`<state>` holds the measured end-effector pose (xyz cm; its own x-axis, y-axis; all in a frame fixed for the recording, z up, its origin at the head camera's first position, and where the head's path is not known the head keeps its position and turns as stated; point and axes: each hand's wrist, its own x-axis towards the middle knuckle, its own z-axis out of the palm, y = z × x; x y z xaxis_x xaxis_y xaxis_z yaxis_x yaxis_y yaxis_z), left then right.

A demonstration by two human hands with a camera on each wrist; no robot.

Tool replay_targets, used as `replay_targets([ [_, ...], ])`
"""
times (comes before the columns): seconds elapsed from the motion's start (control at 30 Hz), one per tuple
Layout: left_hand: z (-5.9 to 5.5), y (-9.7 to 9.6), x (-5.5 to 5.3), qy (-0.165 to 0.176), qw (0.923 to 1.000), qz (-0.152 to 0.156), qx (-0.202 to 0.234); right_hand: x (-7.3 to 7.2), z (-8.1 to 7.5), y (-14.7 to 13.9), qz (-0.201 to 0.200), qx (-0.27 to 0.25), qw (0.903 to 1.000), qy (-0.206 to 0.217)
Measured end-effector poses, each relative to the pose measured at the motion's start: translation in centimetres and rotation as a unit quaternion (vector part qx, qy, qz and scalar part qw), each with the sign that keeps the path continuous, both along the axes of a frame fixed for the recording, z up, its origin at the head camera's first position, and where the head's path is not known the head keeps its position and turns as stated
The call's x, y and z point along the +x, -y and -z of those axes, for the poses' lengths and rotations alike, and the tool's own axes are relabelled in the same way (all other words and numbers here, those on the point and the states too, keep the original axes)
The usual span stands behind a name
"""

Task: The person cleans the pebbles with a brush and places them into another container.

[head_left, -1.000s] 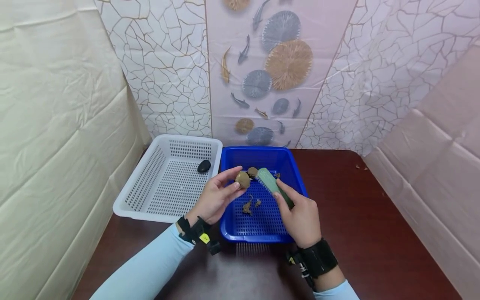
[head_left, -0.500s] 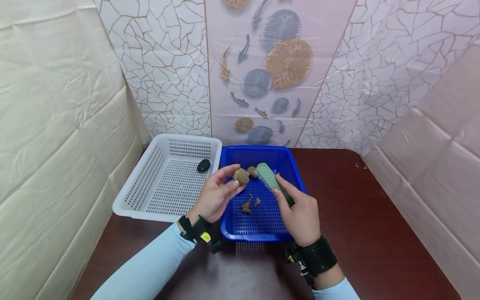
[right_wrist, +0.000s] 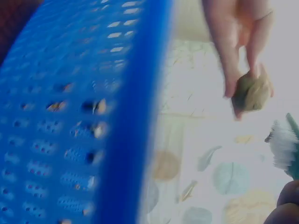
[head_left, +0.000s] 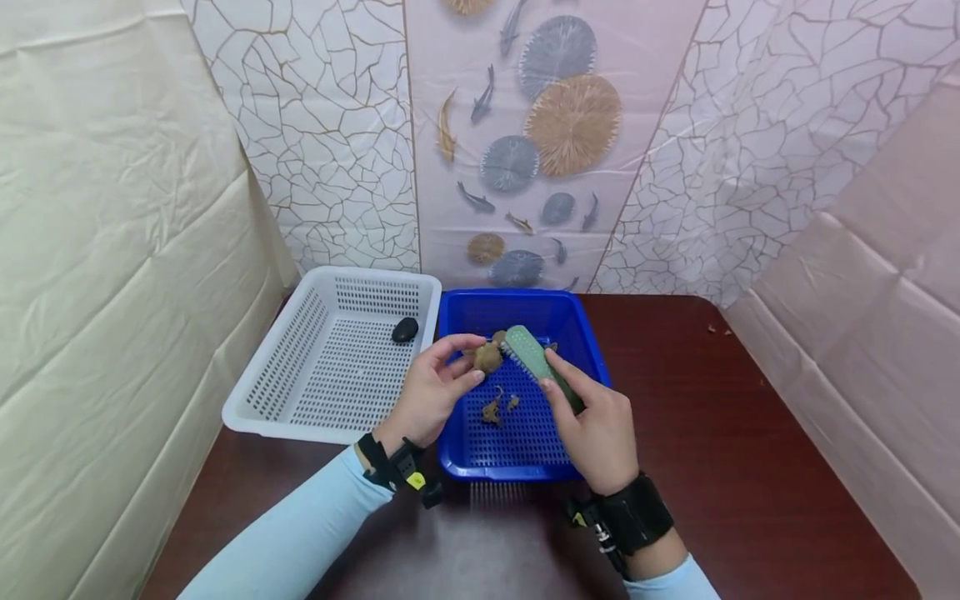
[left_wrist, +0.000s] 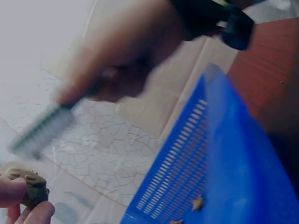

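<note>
While my left hand point(head_left: 429, 393) pinches a brown-coated stone point(head_left: 488, 360) over the blue basket point(head_left: 510, 475), near its left edge, my right hand point(head_left: 602, 427) grips a green brush point(head_left: 528, 350) by its handle, bristles just beside the stone but apart from it. Brown crumbs point(head_left: 491, 412) lie below on the basket's floor. A black stone point(head_left: 405, 330) rests near the right edge of the white basket point(head_left: 333, 379).
</note>
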<state>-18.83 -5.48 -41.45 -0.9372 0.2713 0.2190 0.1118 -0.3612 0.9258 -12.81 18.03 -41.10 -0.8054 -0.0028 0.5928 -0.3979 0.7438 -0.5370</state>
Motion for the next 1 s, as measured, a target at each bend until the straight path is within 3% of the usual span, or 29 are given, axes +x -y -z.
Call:
replay_targets([
  [0.2, 0.1, -0.1, 0.2, -0.013, 0.9997, -0.01, 0.018, -0.1, 0.7, -0.1, 0.007, 0.041, 0.9981, 0.045],
  [0.3, 0.1, -0.1, 0.0, -0.014, 0.9996, -0.009, 0.023, 0.0, 0.8, -0.1, 0.016, 0.028, 0.9991, 0.027],
  [0.4, 0.2, -0.1, 0.1, -0.01, 0.9998, -0.004, 0.017, 0.0, 0.3, 0.3, 0.001, -0.005, 1.0, -0.001],
  [0.5, 0.3, -0.1, 0.1, -0.013, 0.9997, -0.005, 0.019, 0.1, 0.3, 0.5, -0.006, 0.0, 0.9999, 0.012],
  [0.63, 0.3, -0.1, 0.0, -0.021, 0.9984, 0.0, 0.053, 0.1, 0.5, 0.2, 0.011, 0.018, 0.9994, 0.028],
  [0.83, 0.2, -0.2, 0.3, 0.02, 0.9952, 0.03, 0.091, 0.2, -0.3, 0.7, -0.009, -0.022, 0.9995, -0.02],
  [1.0, 0.3, -0.2, 0.3, 0.041, 0.9952, 0.02, 0.087, 0.3, -0.1, 0.8, -0.019, -0.01, 0.9997, 0.009],
])
